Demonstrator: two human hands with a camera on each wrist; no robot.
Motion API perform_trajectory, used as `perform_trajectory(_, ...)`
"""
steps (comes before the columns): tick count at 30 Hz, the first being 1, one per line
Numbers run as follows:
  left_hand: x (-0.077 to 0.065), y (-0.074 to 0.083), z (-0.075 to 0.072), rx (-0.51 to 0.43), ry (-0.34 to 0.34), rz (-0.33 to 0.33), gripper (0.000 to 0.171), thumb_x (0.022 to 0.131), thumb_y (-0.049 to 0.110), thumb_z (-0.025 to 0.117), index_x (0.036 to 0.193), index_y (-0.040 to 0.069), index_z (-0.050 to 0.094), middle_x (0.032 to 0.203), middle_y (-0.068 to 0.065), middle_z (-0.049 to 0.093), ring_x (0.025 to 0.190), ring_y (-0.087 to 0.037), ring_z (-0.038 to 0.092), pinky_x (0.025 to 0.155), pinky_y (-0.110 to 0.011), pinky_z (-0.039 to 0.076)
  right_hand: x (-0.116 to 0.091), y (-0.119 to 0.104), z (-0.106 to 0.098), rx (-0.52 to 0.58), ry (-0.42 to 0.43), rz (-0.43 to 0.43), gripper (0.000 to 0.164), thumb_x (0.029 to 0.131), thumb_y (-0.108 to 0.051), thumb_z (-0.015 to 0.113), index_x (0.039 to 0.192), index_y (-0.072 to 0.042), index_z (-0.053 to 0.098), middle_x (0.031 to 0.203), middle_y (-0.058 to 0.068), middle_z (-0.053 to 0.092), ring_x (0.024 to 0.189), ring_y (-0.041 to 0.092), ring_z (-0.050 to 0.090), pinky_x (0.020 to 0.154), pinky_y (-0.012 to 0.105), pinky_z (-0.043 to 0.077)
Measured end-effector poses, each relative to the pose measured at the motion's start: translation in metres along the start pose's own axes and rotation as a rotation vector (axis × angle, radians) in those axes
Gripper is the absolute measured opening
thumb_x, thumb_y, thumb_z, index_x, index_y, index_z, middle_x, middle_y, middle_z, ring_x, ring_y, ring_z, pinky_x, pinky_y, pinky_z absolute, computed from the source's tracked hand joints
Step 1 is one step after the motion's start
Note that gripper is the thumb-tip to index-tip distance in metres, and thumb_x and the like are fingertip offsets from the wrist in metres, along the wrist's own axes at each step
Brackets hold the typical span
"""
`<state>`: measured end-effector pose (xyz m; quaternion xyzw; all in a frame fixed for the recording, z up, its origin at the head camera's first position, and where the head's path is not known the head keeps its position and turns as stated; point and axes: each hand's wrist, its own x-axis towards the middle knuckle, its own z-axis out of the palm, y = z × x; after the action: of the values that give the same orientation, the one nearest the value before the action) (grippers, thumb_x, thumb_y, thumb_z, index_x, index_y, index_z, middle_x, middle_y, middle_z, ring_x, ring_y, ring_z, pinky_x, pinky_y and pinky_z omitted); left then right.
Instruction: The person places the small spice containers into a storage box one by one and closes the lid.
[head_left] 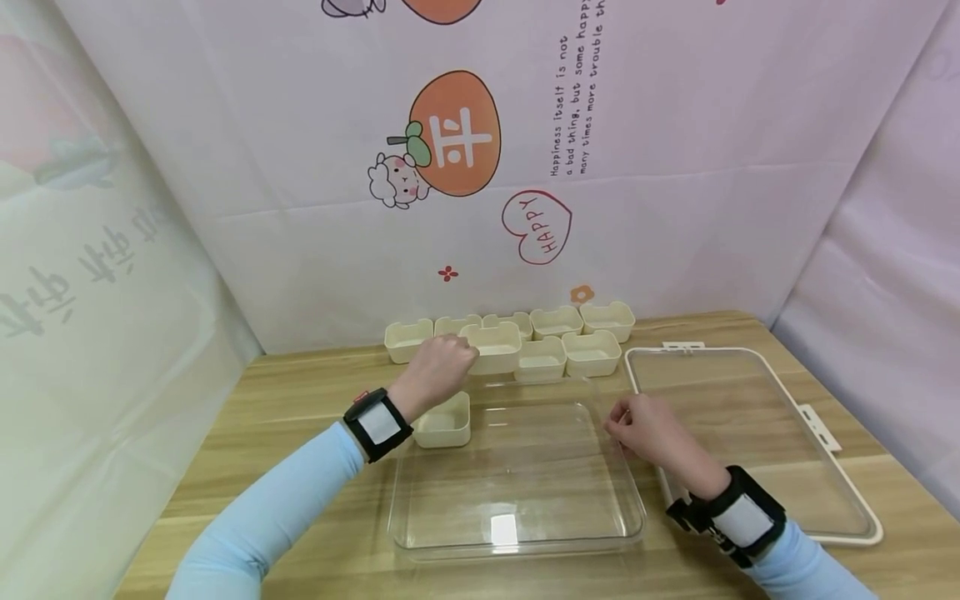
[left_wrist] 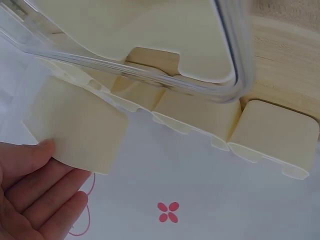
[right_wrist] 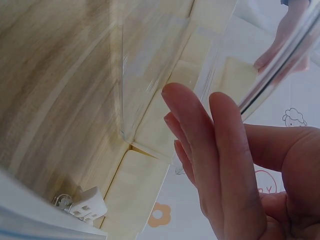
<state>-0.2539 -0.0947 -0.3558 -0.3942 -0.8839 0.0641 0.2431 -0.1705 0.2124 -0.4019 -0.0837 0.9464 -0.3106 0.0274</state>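
Note:
My left hand (head_left: 437, 372) pinches one end of a small cream plastic bin (head_left: 495, 348) between thumb and fingers. The bin is raised over the far edge of a clear plastic box (head_left: 517, 547), overlapping the row of bins behind it. From the left wrist view, the thumb and fingertips grip the edge of this bin (left_wrist: 80, 125). Another cream bin (head_left: 444, 429) sits in the far left corner of the clear box. At the box's right wall, my right hand (head_left: 652, 429) holds the rim, with the thumb and fingers on opposite sides of it.
Several matching cream bins (head_left: 592, 354) stand in two rows behind the clear box, near the printed cloth backdrop (head_left: 315, 167). To the right, a clear lid with a white frame (head_left: 750, 442) and side latches lies on the wooden table (head_left: 292, 442).

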Motion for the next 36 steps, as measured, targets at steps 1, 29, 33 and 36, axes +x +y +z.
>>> perform_trajectory(1,0.000,0.001,-0.002,0.003,0.004,0.001,0.019,0.079,-0.005,0.056,0.067,0.007,0.064,0.060,-0.002,0.056,0.051,-0.011,0.042,0.044,-0.021,0.035,0.000,0.000,0.000,0.001,0.000,0.000,0.010,0.086,-0.010,0.063,0.079,-0.003,0.064,0.061,0.002,0.063,0.049,0.014,0.059,0.045,0.026,0.044)
perform_trajectory(29,-0.018,0.024,-0.023,0.039,0.076,0.090,0.021,0.083,0.000,0.054,0.067,0.011,0.063,0.059,0.003,0.054,0.054,-0.008,0.048,0.042,-0.019,0.035,-0.001,0.000,-0.001,0.004,-0.004,-0.007,0.009,0.086,-0.010,0.063,0.081,-0.002,0.065,0.063,0.004,0.064,0.050,0.012,0.059,0.046,0.026,0.044)
perform_trajectory(33,-0.020,0.026,-0.022,0.037,0.087,0.103,0.021,0.081,-0.001,0.053,0.067,0.010,0.063,0.059,0.002,0.054,0.054,-0.009,0.049,0.043,-0.020,0.038,-0.001,-0.001,-0.001,0.013,-0.006,-0.004,0.009,0.085,-0.010,0.063,0.081,-0.002,0.065,0.064,0.004,0.064,0.051,0.013,0.060,0.046,0.026,0.044)
perform_trajectory(36,-0.021,0.027,-0.022,0.038,0.090,0.113,0.020,0.078,-0.002,0.054,0.065,0.010,0.062,0.057,0.003,0.052,0.052,-0.009,0.047,0.043,-0.021,0.037,-0.001,-0.001,-0.001,0.009,-0.003,-0.007,0.009,0.085,-0.010,0.063,0.081,-0.002,0.065,0.064,0.004,0.064,0.051,0.012,0.059,0.046,0.026,0.044)
